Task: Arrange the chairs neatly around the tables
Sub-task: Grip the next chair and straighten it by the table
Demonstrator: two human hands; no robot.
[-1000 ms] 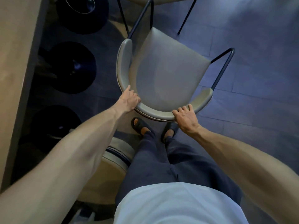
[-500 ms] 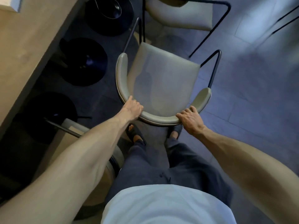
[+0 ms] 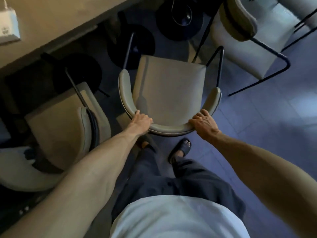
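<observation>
— So, where do we have the chair point(image 3: 169, 93)?

— Right in front of us, on the floor point(image 3: 267, 127), its seat pointing toward the table point(image 3: 56, 19) at the upper left. Its curved backrest is nearest our body.

— And our hands?

— Both on that backrest. Our left hand point(image 3: 141, 120) wraps the left bend of the curve, our right hand point(image 3: 204, 121) the right bend. Each grip is pressed closed around the padded rail, fingers curled over the top edge.

— What do we see beside it?

— A second chair point(image 3: 68, 121) just to the left, partly under the table's edge, its backrest turned toward us. A third chair point(image 3: 245, 36) stands at the upper right, near ours but apart from it, on thin black legs.

— Anything under the table?

— Three round dark bases point(image 3: 180, 19) in a row in the shadow. The front of our chair reaches close to the middle one; we cannot tell whether a leg touches it.

— On the table?

— A small white box point(image 3: 8, 26) at the far left edge.

— And below us?

— Our feet in dark sandals point(image 3: 181, 149), just behind the backrest.
</observation>
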